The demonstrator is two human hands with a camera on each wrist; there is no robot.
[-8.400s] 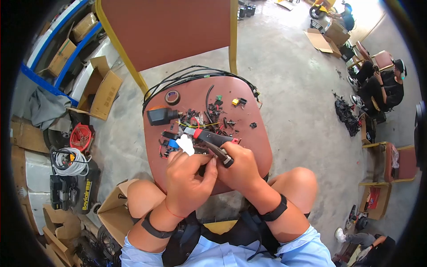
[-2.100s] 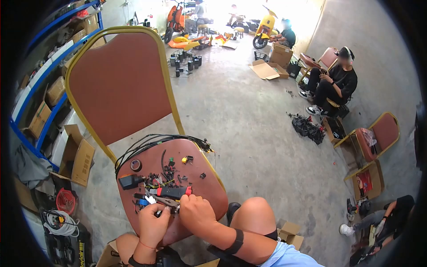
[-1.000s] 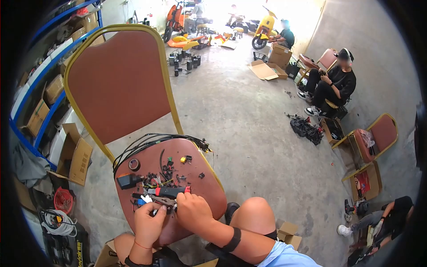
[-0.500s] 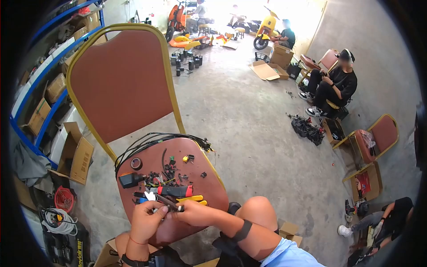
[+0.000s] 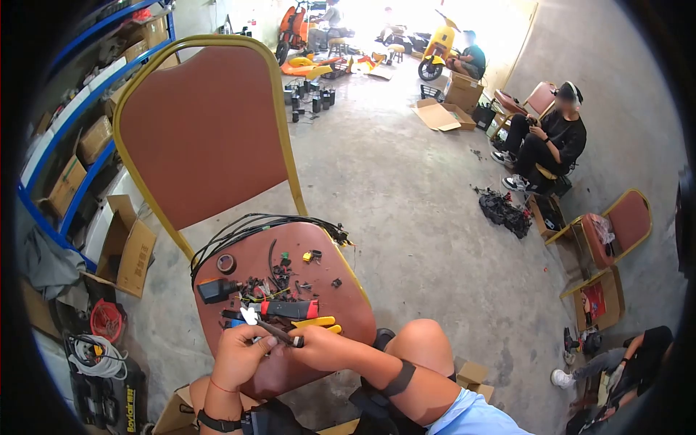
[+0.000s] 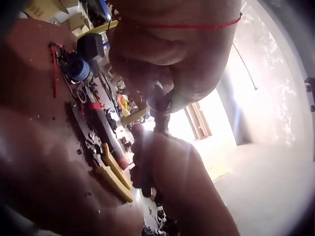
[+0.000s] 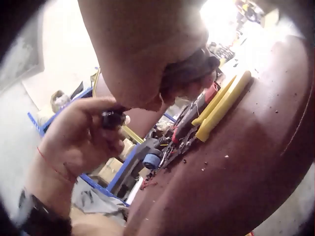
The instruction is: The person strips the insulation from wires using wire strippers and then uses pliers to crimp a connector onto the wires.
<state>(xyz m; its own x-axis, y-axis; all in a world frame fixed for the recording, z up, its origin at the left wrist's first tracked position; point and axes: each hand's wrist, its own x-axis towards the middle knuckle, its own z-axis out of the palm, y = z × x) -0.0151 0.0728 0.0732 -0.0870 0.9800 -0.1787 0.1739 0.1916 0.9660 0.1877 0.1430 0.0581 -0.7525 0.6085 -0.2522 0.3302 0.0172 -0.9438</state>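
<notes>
Black and slim, the wire piece (image 5: 279, 334) runs slantwise between both hands over the chair seat (image 5: 348, 304), left hand (image 5: 239, 355) pinching its near end, right hand (image 5: 322, 348) gripping the far end.

small part (image 5: 279, 336) between hands: too small to identify | chair seat (image 5: 348, 304) clutter: indistinct | right wrist view: blurred

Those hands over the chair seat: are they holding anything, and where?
Yes. The left hand and right hand pinch a thin dark cable piece between them, one at each end; what it is exactly cannot be told.
</notes>
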